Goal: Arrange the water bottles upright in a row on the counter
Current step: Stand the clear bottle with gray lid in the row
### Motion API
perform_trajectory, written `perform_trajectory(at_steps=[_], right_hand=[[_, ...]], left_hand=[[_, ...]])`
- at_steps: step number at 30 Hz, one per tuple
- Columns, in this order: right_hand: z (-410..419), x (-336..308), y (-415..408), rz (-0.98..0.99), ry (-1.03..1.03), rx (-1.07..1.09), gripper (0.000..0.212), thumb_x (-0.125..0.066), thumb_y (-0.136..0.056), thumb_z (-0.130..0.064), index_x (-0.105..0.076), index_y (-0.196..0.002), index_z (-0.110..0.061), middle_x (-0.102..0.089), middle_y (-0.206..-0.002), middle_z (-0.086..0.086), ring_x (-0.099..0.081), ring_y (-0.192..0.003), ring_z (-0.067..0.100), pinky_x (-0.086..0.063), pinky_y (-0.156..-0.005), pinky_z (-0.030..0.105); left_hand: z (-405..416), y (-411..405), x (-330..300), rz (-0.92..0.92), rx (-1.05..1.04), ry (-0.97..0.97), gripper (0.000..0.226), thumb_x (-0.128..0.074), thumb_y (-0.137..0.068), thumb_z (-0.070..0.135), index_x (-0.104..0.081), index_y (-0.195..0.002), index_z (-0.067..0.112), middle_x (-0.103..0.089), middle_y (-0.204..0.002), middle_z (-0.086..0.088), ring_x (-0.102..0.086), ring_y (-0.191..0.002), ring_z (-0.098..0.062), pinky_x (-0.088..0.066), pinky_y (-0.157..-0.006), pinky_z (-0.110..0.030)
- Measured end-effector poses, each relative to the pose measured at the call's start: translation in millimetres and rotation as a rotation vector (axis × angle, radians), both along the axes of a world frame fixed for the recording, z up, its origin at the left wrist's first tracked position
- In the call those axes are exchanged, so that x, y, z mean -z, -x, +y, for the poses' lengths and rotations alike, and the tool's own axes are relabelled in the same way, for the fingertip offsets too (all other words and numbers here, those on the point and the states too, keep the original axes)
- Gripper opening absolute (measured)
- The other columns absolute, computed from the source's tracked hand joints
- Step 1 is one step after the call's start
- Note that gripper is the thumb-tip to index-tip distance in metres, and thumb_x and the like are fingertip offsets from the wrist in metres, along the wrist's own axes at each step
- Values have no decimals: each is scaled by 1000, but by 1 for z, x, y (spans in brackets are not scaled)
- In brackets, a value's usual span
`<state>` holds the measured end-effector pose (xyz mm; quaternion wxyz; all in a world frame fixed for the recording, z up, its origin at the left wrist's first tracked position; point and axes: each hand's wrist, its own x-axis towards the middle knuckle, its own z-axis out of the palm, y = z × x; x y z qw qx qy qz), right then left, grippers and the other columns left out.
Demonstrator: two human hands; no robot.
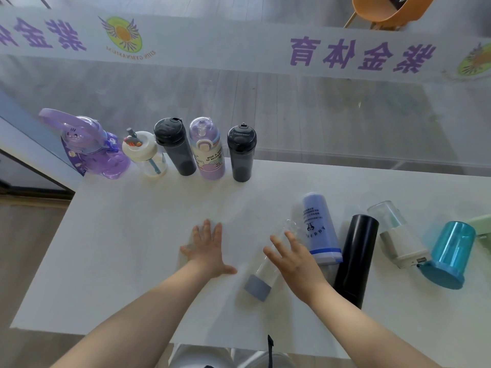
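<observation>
From the head camera I see five bottles standing upright in a row along the far edge of the white worktop [119,261]: a purple bunny bottle [90,150] at the left end, then a white straw cup [144,155], a dark grey bottle [174,146], a lilac cartoon bottle [208,148] and a second dark bottle [241,152]. Nearer to me on the right, five more lie on their sides: a clear bottle with a grey base [261,274], a lavender bottle [320,229] just beside it, a black flask [354,258], a clear-and-white bottle [398,237] and a teal bottle [450,253]. My left hand [207,251] is spread flat, low over the bare worktop, its grip wide and holding nothing. My right hand [295,264] is over the middle of the clear bottle, fingers fanned, grip wide; I cannot tell whether the palm touches the bottle.
</observation>
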<state>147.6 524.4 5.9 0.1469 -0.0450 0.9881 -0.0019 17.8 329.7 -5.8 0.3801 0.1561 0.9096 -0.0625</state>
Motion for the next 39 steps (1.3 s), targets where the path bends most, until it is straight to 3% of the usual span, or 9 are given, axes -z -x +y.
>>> perform_trajectory(at_steps=[3, 6, 12, 15, 23, 26, 29, 32, 39], right_hand=[[4, 5, 3, -5, 86, 31, 62, -69, -78, -11, -35, -128, -22, -44, -143, 8, -40, -129, 45, -50, -89, 48], [6, -10, 0, 136, 301, 257, 60, -61, -88, -35, -31, -140, -25, -36, -149, -2, -35, -134, 26, -48, -96, 35], [7, -17, 2, 210, 635, 651, 65, -62, -86, -47, -32, -135, -16, -58, -113, -1, -61, -98, 14, -48, -76, 24], [8, -12, 8, 149, 734, 806, 61, -61, -85, -51, -37, -128, -16, -56, -104, -4, -62, -98, 13, -43, -74, 22], [31, -1, 60, 161, 838, 835, 66, -64, -74, -59, -36, -123, -24, -62, -96, 1, -64, -86, 15, -55, -76, 39], [41, -3, 89, 183, 877, 810, 61, -69, -79, -44, -32, -122, -21, -58, -87, -3, -61, -76, 14, -50, -65, 29], [48, -5, 118, 238, 881, 802, 58, -69, -82, -33, -30, -123, -19, -60, -93, 3, -61, -82, 21, -47, -68, 31], [53, -5, 145, 273, 854, 795, 60, -68, -82, -29, -32, -127, -11, -60, -90, 6, -59, -81, 27, -45, -70, 33], [67, 0, 192, 282, 816, 766, 56, -66, -83, -25, -30, -122, -8, -43, -77, -7, -48, -77, 21, -34, -66, 29]], left_hand=[[-1, 0, 2, -2, -2, -12, 131, -66, -64, 73, 26, -145, 28, 34, -154, -2, 21, -144, -34, -22, -107, -68], [-2, 1, 3, -17, -13, -30, 132, -67, -64, 73, 26, -145, 28, 35, -154, -2, 22, -144, -33, -21, -107, -68], [0, 0, 2, -18, -20, -19, 131, -67, -65, 71, 27, -145, 27, 35, -153, -3, 23, -144, -34, -20, -107, -67], [0, 1, 1, -28, -24, -16, 131, -67, -66, 71, 28, -144, 27, 36, -153, -3, 23, -143, -34, -20, -107, -68], [2, 1, 2, -38, -29, -19, 131, -68, -67, 68, 28, -144, 27, 37, -152, -4, 25, -143, -36, -18, -107, -70], [2, 0, 3, -42, -33, -25, 131, -68, -67, 68, 28, -144, 27, 37, -152, -4, 26, -142, -36, -17, -107, -70], [1, 2, 5, -53, -46, -35, 131, -69, -67, 67, 29, -144, 27, 38, -152, -4, 28, -141, -36, -15, -107, -72], [3, 3, 5, -61, -46, -17, 131, -69, -67, 67, 30, -143, 27, 40, -151, -3, 29, -141, -35, -13, -107, -71], [4, 4, 7, -75, -41, 6, 131, -68, -67, 68, 30, -143, 26, 40, -150, -4, 30, -141, -35, -14, -107, -71]])
